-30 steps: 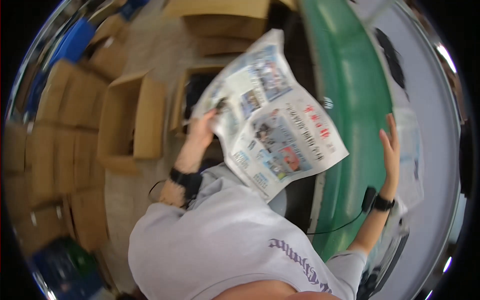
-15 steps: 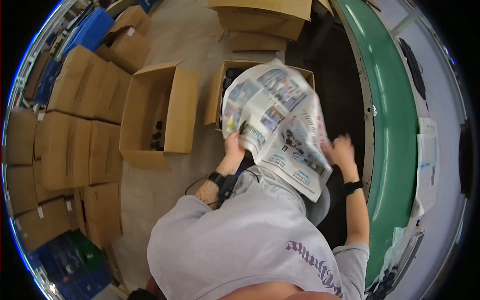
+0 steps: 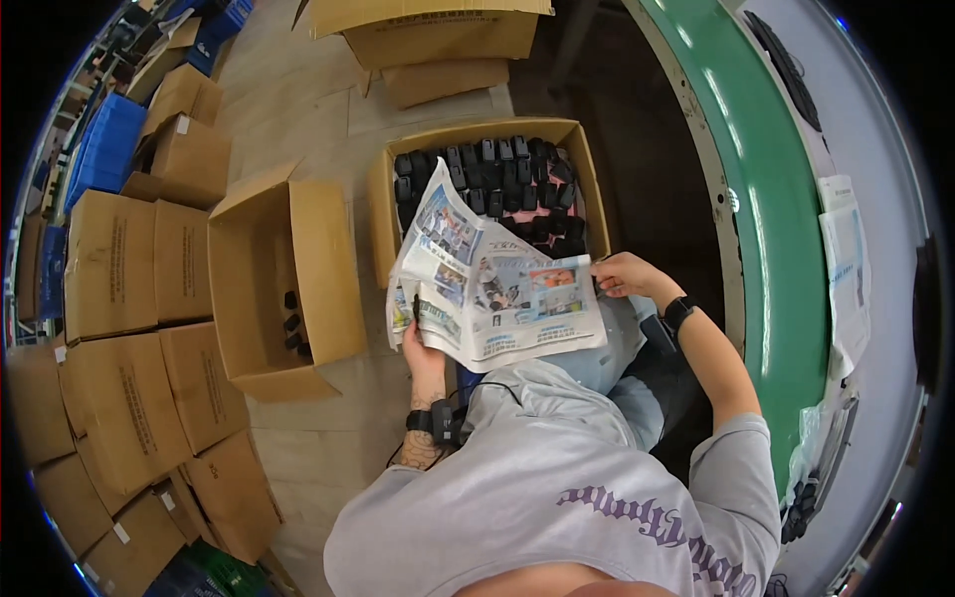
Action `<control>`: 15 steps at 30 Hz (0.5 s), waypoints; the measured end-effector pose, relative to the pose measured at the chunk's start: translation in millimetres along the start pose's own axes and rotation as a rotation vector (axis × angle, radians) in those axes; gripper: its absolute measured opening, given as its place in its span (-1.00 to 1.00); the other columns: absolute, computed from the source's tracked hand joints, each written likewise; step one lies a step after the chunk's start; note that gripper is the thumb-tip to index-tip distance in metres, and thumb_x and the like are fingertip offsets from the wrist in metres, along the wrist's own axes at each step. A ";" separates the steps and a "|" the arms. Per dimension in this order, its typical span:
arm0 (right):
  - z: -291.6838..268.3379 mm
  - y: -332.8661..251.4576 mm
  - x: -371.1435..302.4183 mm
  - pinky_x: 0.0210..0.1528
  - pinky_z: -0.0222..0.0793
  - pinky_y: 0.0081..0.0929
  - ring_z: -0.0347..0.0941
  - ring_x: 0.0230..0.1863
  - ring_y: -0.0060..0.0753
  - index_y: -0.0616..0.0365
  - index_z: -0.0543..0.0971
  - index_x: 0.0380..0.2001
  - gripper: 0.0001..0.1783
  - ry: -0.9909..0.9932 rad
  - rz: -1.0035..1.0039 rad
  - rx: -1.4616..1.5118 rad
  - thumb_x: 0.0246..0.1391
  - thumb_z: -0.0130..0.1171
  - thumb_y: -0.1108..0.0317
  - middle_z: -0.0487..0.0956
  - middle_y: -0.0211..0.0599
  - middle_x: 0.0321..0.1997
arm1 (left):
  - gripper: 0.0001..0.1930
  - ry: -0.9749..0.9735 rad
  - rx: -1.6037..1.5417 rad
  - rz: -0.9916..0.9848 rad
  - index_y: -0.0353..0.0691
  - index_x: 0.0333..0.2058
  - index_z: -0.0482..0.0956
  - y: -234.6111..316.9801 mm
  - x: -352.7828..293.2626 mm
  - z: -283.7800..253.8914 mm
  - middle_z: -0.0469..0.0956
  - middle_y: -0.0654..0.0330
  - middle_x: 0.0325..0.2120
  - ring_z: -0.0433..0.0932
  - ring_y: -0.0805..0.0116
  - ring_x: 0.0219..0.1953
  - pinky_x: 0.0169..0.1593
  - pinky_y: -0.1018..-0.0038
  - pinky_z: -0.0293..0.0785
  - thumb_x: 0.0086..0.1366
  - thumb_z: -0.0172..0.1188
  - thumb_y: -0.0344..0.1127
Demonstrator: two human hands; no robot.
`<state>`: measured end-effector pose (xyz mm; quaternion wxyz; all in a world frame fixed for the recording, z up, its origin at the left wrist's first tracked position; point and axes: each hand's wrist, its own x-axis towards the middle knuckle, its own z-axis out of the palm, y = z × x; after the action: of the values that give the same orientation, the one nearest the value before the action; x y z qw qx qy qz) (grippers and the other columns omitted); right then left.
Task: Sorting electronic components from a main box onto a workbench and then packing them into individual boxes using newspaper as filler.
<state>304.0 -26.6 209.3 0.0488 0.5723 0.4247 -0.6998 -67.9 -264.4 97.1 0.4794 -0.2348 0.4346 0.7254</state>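
A creased sheet of newspaper (image 3: 517, 298) is stretched between my two hands above my lap, its far part overlapping the near side of an open cardboard box (image 3: 587, 159). My left hand (image 3: 424, 356) grips the sheet's left lower edge; a small dark object (image 3: 416, 306) shows by its fingertips, too small to name. My right hand (image 3: 635, 277) pinches the sheet's right edge. Inside the box stand rows of small black blocky parts (image 3: 487, 174), with pink material (image 3: 527, 214) showing between some of them. The newspaper hides the box's near side.
Left of it stands another open carton (image 3: 328, 269) with several small black pieces (image 3: 292, 323) at its bottom. Stacked cartons (image 3: 119, 408) and a blue crate (image 3: 107, 144) line the far left. A green bench (image 3: 766, 249) runs along the right. A large carton (image 3: 438, 40) stands ahead.
The newspaper has come down and toward me, uncovering the black parts in the box. My right hand has moved up and left to its edge; my left hand went lower left. The view has shifted.
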 end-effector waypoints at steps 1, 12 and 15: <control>5.5 -11.4 -3.5 -0.30 0.46 -0.45 0.50 -0.31 -0.50 0.15 0.62 -0.12 -0.33 0.035 0.048 -0.051 0.04 0.28 -0.28 0.63 -0.30 -0.21 | -0.67 -0.078 -0.005 -0.001 -0.29 0.06 0.50 7.5 -7.5 6.5 0.58 0.11 0.01 0.52 0.15 0.08 0.21 0.20 0.39 0.42 -0.06 -0.28; 69.1 20.4 101.7 -0.33 0.39 -0.62 0.48 -0.39 -0.65 0.16 0.67 -0.35 -0.94 0.099 -0.372 0.520 0.10 0.27 0.44 0.63 -0.48 -0.41 | -0.58 -0.166 0.051 0.223 -0.29 0.10 0.50 65.4 -81.9 126.3 0.55 0.10 0.07 0.50 0.15 0.12 0.25 0.21 0.36 0.44 -0.07 -0.14; 41.5 -31.9 71.7 -0.25 0.38 -0.67 0.46 -0.34 -0.67 0.18 0.62 -0.31 -0.95 0.354 -0.796 0.321 0.15 0.23 0.49 0.59 -0.51 -0.37 | -0.58 -0.091 -0.067 0.251 -0.21 0.14 0.47 95.9 -98.0 144.3 0.52 0.13 0.12 0.45 0.13 0.18 0.28 0.12 0.33 0.44 -0.06 -0.13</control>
<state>230.4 -3.4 165.5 -0.3861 0.4755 0.4995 -0.6126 -101.0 -204.6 284.1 0.3960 -0.1611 0.4139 0.8037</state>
